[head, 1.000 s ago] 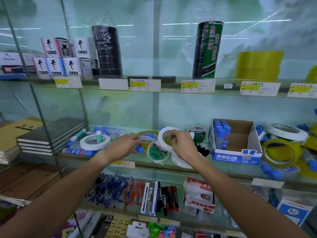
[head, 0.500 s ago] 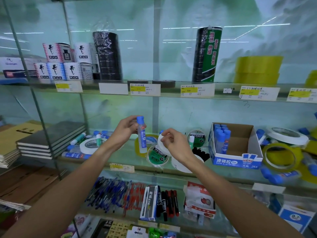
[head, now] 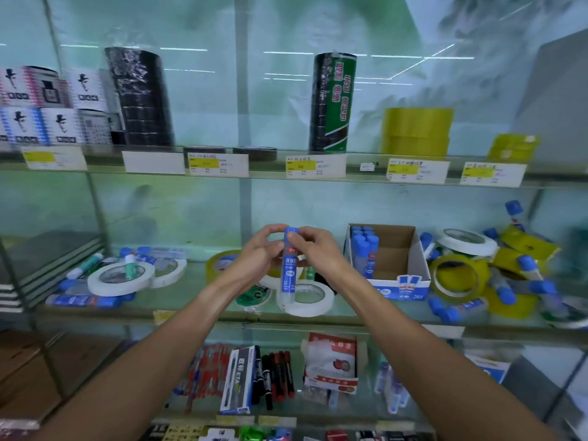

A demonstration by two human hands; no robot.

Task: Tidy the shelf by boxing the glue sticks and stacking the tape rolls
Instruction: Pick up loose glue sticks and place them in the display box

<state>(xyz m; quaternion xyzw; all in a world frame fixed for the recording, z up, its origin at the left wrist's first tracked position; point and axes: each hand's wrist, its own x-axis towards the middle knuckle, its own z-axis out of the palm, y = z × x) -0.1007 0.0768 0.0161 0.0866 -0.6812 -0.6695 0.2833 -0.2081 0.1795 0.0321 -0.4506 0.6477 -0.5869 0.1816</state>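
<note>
Both forearms reach up and inward from the bottom corners and meet in front of the middle shelf (head: 191, 308), just left of the cardboard box (head: 413, 268). The left hand (head: 257, 257) is raised with its wrist bent and its fingers (head: 270, 232) curled over toward the right, pinching the upper part of a glue stick (head: 289, 265). The right hand (head: 318, 249) faces it, its fingers (head: 300, 241) closed on the same stick just below the blue cap. The stick hangs upright between the two hands, cap at the fingertips, its clear body dropping below them. Its lower end hangs in front of a white tape roll (head: 307, 299) that lies flat on the shelf, left of the box. The box sits open on the shelf with several blue-capped glue sticks (head: 364, 249) standing in its left side. Right of the box lie yellow tape rolls (head: 458, 276), another white roll (head: 466, 241) and loose glue sticks, all jumbled together. Far left of the box more white rolls (head: 121, 278) and glue sticks lie scattered. On the shelf above the box stand a black tape stack (head: 140, 97) and a green-labelled one (head: 334, 101).
</note>
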